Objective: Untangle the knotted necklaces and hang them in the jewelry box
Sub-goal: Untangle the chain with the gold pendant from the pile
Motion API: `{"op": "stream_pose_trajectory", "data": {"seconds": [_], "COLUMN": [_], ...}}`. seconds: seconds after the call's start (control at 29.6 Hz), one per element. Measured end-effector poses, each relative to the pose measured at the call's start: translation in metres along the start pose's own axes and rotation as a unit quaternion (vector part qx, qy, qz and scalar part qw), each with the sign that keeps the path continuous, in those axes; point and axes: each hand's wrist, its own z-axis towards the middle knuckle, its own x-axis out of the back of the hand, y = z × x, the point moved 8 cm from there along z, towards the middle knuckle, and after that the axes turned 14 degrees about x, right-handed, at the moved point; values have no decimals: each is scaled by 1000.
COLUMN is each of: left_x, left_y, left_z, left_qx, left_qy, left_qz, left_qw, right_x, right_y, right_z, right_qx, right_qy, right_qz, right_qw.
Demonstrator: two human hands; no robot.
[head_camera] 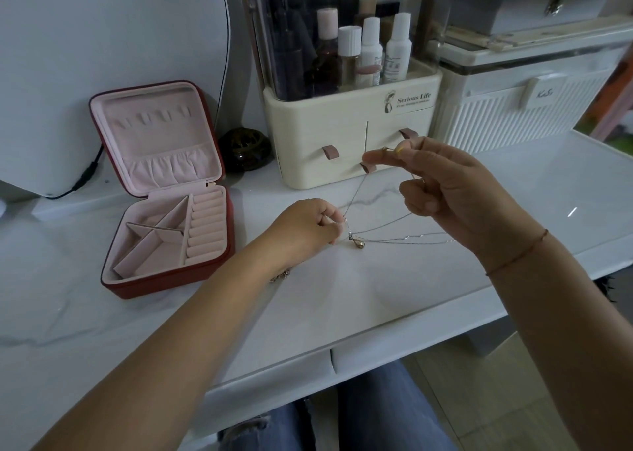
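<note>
Left hand (308,224): thumb and forefinger pinched tight on the knotted necklaces (376,226), right at the tangle, low over the tabletop (342,296). Gold drop pendant (357,243) hanging just below that pinch.

Right hand (448,190): raised above and to the right of the left, thumb and fingertips closed on a chain end with a small gold clasp (385,149); another strand passing between the curled lower fingers. Thin silver strands stretched between the two pinches, others trailing right under the right wrist. Red thread bracelet (517,253) on that wrist.

Small gold piece (279,275) on the tabletop, partly hidden under the left wrist.

Jewelry box (161,284) left of the left hand, apart from the chains: open, red outside, pink lining, lid standing up.

Cream cosmetics organiser (325,135) behind the right hand. Dark round ornament (245,149) between organiser and box. White ribbed case (513,118) beyond, further right.
</note>
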Motion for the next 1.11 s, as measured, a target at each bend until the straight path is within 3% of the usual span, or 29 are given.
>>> {"op": "stream_pose_trajectory", "data": {"seconds": [0.1, 0.2, 0.34, 0.51, 0.57, 0.74, 0.98, 1.11], "left_x": [1, -1, -2, -2, 2, 12, 5, 4], "left_y": [-5, -8, 0, 18, 26, 35, 44, 39], "left_z": [0, 0, -1, -7, -6, -2, -8, -3], "left_qx": [20, 55, 81, 80, 71, 84, 136, 161], "left_qy": [-9, -69, -150, -238, -241, -191, -237, -223], "left_qz": [-9, -124, -322, -424, -414, -318, -211, -231], "left_qw": [1000, 988, 931, 870, 875, 925, 939, 933], "right_x": [4, 10, 20, 26, 26, 25, 20, 21], "right_y": [-1, -1, 1, -5, -15, -47, -64, -60], "right_z": [0, -2, -4, -1, 4, 23, 31, 29], "right_qx": [5, 5, -4, -27, -23, 2, -3, -12], "right_qy": [14, 31, 52, 49, 34, -9, -29, -27], "right_qz": [-1, 8, 39, 90, 100, 81, 54, 59], "right_qw": [1000, 999, 998, 994, 994, 997, 998, 998]}}
